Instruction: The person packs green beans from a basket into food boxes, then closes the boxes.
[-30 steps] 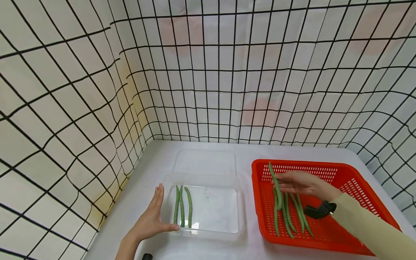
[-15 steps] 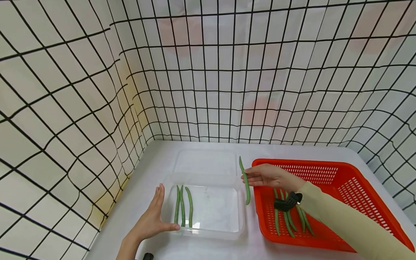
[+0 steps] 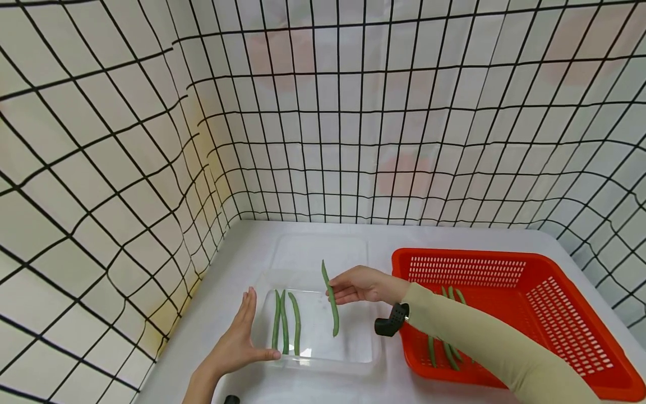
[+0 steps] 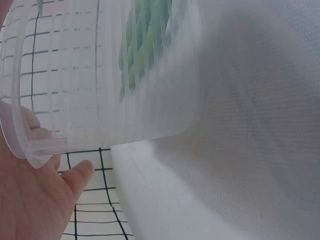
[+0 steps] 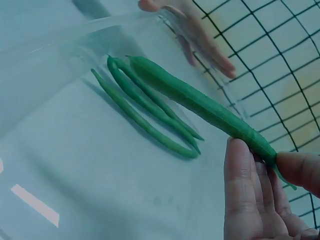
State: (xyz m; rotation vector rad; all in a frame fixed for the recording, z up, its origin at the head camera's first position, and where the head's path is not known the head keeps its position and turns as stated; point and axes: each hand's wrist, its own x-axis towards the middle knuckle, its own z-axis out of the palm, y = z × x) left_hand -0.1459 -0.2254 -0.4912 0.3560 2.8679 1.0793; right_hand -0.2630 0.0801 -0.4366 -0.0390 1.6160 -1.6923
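Between thumb and fingers, my right hand [image 3: 360, 285] pinches a green bean [image 3: 330, 297] and holds it upright over the clear plastic box [image 3: 375, 336]. The right wrist view shows the held bean [image 5: 190, 100] slanting, gripped near one end. Three green beans [image 3: 296, 325] lie side by side along the left part of the box floor. My left hand [image 3: 234, 342] rests at the box's front left corner, fingers straight along the left side, thumb at the front rim. The left wrist view shows that hand [image 4: 37, 190] beside the box rim [image 4: 17, 90].
A red perforated basket [image 3: 525, 269] stands to the right, with several green beans [image 3: 449, 356] partly hidden under my right sleeve [image 3: 479, 325]. Behind the box lies a clear lid [image 3: 320, 249]. Black wire grid [image 3: 360, 112] borders the white table [image 3: 237, 247] at back and sides.
My right hand has lifted the green bean from the red basket and carried it left, over the box. The left hand stays in place at the box corner.
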